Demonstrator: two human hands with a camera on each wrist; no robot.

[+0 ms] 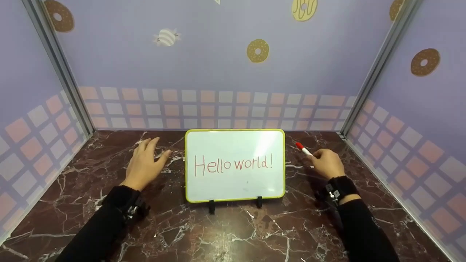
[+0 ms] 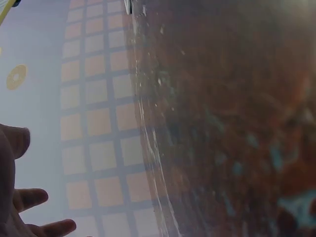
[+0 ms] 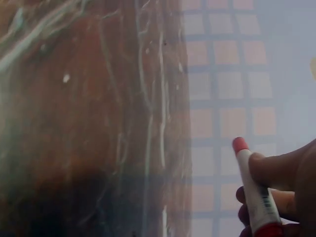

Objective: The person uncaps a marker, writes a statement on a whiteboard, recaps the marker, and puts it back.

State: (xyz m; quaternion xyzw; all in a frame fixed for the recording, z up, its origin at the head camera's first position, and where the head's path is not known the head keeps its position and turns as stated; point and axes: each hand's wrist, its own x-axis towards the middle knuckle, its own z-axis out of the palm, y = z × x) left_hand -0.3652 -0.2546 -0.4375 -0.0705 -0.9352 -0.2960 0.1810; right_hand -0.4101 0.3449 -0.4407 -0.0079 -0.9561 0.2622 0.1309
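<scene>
Upright on two black feet, a small whiteboard (image 1: 235, 185) with a yellow frame bears the words "Hello world!" in thin red lettering. To its right, my right hand (image 1: 327, 163) pinches a white marker (image 3: 254, 190) with red ends between thumb and fingers; one red end points up and toward the board, apart from it. Left of the board is my left hand (image 1: 143, 165), its fingers extended, the thumb spread away and nothing held. In the left wrist view only the thumb and some fingertips (image 2: 30, 197) show.
A dark red marble-patterned tabletop (image 1: 174, 236) lies under everything. Purple walls (image 1: 218, 72) with a checkered band and sweet prints enclose the back and both sides, with grey metal posts (image 1: 378, 65) at the rear corners. A small dark smudge marks the board's lower part.
</scene>
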